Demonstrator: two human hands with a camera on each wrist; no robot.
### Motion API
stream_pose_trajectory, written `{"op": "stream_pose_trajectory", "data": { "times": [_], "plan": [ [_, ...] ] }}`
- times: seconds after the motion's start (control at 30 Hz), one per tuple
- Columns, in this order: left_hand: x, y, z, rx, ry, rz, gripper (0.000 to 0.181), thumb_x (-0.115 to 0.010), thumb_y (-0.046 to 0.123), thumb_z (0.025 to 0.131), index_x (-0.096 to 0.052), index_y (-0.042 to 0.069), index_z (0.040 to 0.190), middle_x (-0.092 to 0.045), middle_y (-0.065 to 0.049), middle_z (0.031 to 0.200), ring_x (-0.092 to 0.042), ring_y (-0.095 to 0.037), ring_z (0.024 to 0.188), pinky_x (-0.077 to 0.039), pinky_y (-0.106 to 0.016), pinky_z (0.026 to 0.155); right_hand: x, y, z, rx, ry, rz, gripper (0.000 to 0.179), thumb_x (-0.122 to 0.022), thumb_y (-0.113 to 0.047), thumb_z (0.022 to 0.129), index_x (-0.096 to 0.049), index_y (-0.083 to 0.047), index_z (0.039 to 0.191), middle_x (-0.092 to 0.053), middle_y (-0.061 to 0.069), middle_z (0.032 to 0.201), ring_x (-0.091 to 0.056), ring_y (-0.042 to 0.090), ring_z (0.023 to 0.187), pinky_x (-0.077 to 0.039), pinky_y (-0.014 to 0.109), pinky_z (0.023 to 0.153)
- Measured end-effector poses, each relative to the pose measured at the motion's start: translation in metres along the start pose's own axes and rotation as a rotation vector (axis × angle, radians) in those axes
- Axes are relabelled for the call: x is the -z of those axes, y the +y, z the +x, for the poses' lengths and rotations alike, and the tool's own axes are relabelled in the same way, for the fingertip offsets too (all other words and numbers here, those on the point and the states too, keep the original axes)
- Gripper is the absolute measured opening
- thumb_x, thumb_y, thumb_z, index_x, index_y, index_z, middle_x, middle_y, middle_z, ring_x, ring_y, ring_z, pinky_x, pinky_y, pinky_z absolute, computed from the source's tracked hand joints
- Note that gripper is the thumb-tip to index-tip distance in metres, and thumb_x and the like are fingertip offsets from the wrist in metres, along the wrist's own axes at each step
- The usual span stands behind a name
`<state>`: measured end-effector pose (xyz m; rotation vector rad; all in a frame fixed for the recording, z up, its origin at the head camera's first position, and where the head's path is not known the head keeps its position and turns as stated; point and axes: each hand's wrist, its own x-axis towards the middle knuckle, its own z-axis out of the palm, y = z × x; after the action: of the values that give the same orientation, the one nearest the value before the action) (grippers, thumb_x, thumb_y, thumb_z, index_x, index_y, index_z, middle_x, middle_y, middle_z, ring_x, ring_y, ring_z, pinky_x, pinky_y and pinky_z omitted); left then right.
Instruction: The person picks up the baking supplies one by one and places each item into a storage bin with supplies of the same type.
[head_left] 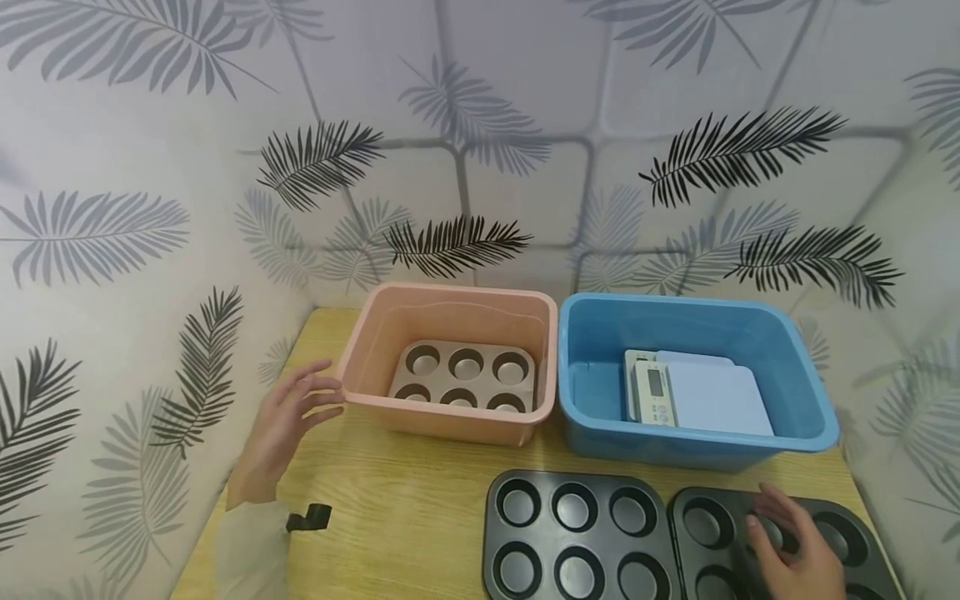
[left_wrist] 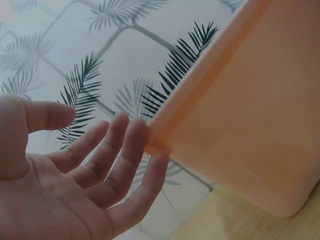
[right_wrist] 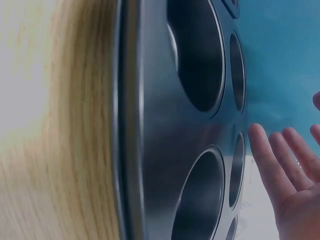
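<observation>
My left hand (head_left: 281, 425) is at the left end of a salmon-pink plastic bin (head_left: 442, 422), its fingers loosely bent and holding nothing. In the left wrist view the fingertips meet the bin's rim (left_wrist: 200, 82); whether they press on it I cannot tell. A light brown muffin pan (head_left: 444, 377) with several cups lies inside this bin. Over the right one of two dark muffin pans is my right hand (head_left: 802, 550), fingers relaxed and nothing gripped. That right pan (head_left: 738, 521) lies side by side with the left pan (head_left: 577, 537), and the hand covers some of its cups.
A blue plastic bin (head_left: 675, 437) stands right of the pink one, behind the dark pans. Two white kitchen scales (head_left: 716, 400) overlap inside it. Everything sits on a wooden table (head_left: 375, 500), with leaf-patterned cloth (head_left: 510, 192) at its back and sides.
</observation>
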<state>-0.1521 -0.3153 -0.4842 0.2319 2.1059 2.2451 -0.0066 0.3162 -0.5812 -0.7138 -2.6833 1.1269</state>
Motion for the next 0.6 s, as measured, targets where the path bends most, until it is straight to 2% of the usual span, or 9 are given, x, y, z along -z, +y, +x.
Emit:
{"op": "stream_pose_trajectory", "data": {
  "times": [0.07,0.13,0.2,0.27,0.33,0.4,0.47,0.6],
  "plan": [
    [0.001,-0.003,0.000,0.025,0.047,0.008,0.045,-0.048,0.027,0.118,-0.052,0.001,0.155,-0.076,0.006,0.116,-0.077,-0.013,0.105,-0.066,-0.030,0.094,-0.001,0.001,0.000,0.000,0.016,-0.010,0.055,-0.068,-0.013,0.107,-0.052,-0.005,0.159,-0.067,0.027,0.144,-0.063,0.045,0.126,-0.065,0.064,0.080],
    [0.001,-0.007,0.001,0.054,0.090,0.022,0.043,-0.051,0.027,0.118,-0.055,0.003,0.152,-0.074,0.007,0.111,-0.077,-0.012,0.103,-0.067,-0.029,0.093,-0.002,0.002,-0.001,-0.007,0.034,-0.009,0.054,-0.069,-0.013,0.106,-0.055,-0.005,0.157,-0.068,0.026,0.143,-0.067,0.026,0.118,-0.067,0.060,0.077],
    [0.001,-0.013,0.002,0.085,0.122,0.035,0.041,-0.054,0.026,0.117,-0.056,0.004,0.151,-0.073,0.008,0.108,-0.076,-0.011,0.102,-0.066,-0.029,0.093,-0.003,0.002,-0.001,-0.017,0.055,-0.009,0.052,-0.070,-0.013,0.105,-0.058,-0.006,0.155,-0.069,0.025,0.142,-0.062,0.004,0.109,-0.067,0.056,0.074],
    [0.001,-0.020,0.002,0.109,0.141,0.042,0.041,-0.056,0.023,0.116,-0.055,0.003,0.152,-0.072,0.009,0.105,-0.076,-0.010,0.102,-0.066,-0.029,0.093,-0.003,0.003,-0.001,-0.028,0.067,-0.009,0.051,-0.072,-0.012,0.104,-0.060,-0.007,0.153,-0.070,0.024,0.141,-0.054,-0.006,0.104,-0.068,0.052,0.073],
    [0.000,-0.026,0.003,0.125,0.154,0.047,0.044,-0.058,0.021,0.115,-0.053,0.002,0.154,-0.072,0.010,0.105,-0.076,-0.010,0.102,-0.066,-0.029,0.094,-0.004,0.003,-0.001,-0.035,0.074,-0.011,0.049,-0.072,-0.012,0.104,-0.061,-0.006,0.152,-0.070,0.024,0.141,-0.058,0.000,0.105,-0.068,0.051,0.071],
    [-0.001,-0.031,0.002,0.132,0.171,0.049,0.045,-0.061,0.020,0.114,-0.052,0.004,0.154,-0.072,0.010,0.104,-0.076,-0.010,0.102,-0.066,-0.029,0.094,-0.003,0.003,-0.001,-0.041,0.071,-0.010,0.049,-0.072,-0.012,0.104,-0.062,-0.004,0.151,-0.070,0.025,0.142,-0.066,0.022,0.113,-0.067,0.053,0.072],
    [-0.004,-0.036,0.002,0.133,0.191,0.050,0.046,-0.062,0.019,0.113,-0.052,0.005,0.155,-0.072,0.010,0.104,-0.076,-0.010,0.101,-0.066,-0.029,0.093,-0.002,0.002,-0.001,-0.046,0.067,-0.011,0.048,-0.071,-0.011,0.104,-0.061,-0.003,0.151,-0.069,0.027,0.143,-0.065,0.041,0.122,-0.066,0.058,0.074],
    [-0.010,-0.042,0.003,0.126,0.237,0.057,0.045,-0.062,0.018,0.113,-0.052,0.005,0.155,-0.069,0.009,0.109,-0.076,-0.009,0.100,-0.067,-0.029,0.091,0.002,0.003,-0.003,-0.068,0.036,-0.015,0.048,-0.068,-0.011,0.107,-0.058,-0.001,0.153,-0.064,0.030,0.146,-0.061,0.050,0.131,-0.061,0.072,0.085]
  ]
}}
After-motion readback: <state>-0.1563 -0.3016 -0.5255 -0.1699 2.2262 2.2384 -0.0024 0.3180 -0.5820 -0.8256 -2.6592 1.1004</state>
